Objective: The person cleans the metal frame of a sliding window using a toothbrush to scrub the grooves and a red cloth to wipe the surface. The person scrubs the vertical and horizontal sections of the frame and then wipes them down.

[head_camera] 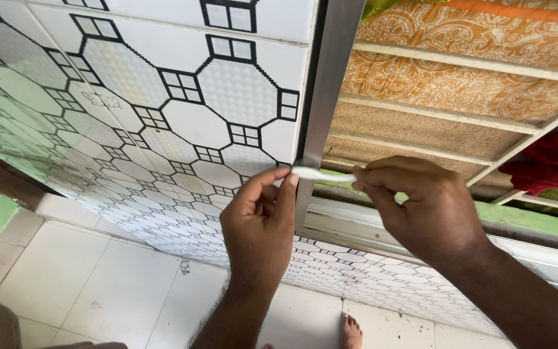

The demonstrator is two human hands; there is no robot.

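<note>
Fingers of left hand (261,216) and right hand (421,207) clamped on white strip (321,174) beside metal frame (327,97)

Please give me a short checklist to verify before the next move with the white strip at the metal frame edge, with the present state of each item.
1. Strip held at both ends: ok; left hand pinches one end, right hand the other.
2. Strip at the metal frame: ok; its left end meets the frame edge.
3. Strip straight between the fingers: ok; no sag or twist shows.
4. Strip stuck or inserted into the frame: cannot tell; the contact is hidden by the fingertips.
5. Patterned panel seated against the frame: ok along the visible edge.
6. Bare foot away from the work: ok; it stands on the floor tiles below.
</note>
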